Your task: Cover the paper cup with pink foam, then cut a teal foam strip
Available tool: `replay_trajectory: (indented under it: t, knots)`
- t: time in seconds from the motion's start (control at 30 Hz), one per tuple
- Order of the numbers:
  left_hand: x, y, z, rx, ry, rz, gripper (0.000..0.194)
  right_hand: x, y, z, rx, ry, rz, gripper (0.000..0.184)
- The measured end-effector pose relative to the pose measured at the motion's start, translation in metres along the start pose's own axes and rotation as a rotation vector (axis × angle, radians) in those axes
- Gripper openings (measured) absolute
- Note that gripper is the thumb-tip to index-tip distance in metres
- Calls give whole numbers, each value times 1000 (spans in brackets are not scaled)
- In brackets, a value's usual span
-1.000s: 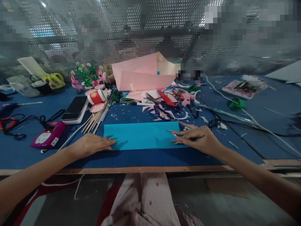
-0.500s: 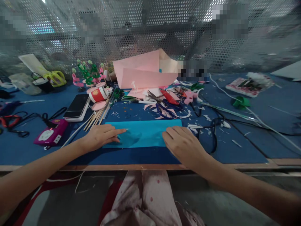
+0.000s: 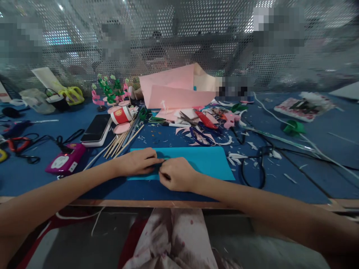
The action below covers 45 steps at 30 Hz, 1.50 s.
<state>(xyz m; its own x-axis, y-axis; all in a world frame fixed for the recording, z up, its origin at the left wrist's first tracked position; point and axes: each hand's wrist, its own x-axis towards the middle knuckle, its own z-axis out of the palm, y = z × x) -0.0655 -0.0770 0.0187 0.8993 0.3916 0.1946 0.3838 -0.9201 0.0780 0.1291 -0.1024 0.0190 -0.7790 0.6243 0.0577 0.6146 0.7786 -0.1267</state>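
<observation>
A long sheet of bright blue paper (image 3: 209, 163) lies across the table in front of me, its near edge close to the table's front. My left hand (image 3: 138, 162) rests on the paper's left part, palm down, fingers stretched toward the right. Just beside its fingertips, my right hand (image 3: 178, 173) is curled closed against the paper, left of the sheet's middle. The two hands meet or nearly meet there. Whatever the right fingers may pinch is hidden behind the knuckles. Both hands cover some of the sheet's left half.
Beyond the paper lie scissors with a red handle (image 3: 206, 119), paper scraps and a large folded pink sheet (image 3: 179, 98). On the left are wooden sticks (image 3: 120, 144), a paper cup (image 3: 122, 115), a black-and-white device (image 3: 97, 129) and a purple box (image 3: 66, 158). Cables (image 3: 319, 149) run at right.
My right hand has slid left along the blue paper from its right end to beside my left fingertips, and has curled up. My left hand stays on the left part; the view has shifted slightly.
</observation>
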Motion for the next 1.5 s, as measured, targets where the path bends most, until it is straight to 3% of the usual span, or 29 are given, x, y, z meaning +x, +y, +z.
replay_trajectory:
  t: [0.13,0.27,0.43,0.63,0.93,1.07,1.2,1.5]
  knots:
    - [2,4,-3,94,9,46,37,0,7,3,162,144,79,20]
    - [3,-2,-2,114,-64,129,50,-2,9,10,109,253,120,10]
    - [4,-7,-2,33,-216,86,67,-6,10,15,31,243,190,19]
    - [6,-5,-9,-102,-339,-17,72,-22,25,17,-17,301,158,44]
    - [7,5,-6,-139,-301,-99,82,-25,32,18,36,224,108,62]
    - [11,20,7,-71,-275,-275,72,-22,30,16,36,153,115,69]
    - [11,24,12,-68,-245,-314,69,-22,30,12,22,104,136,69]
    - [-16,16,6,-1,-222,-397,79,-46,58,6,68,111,154,80]
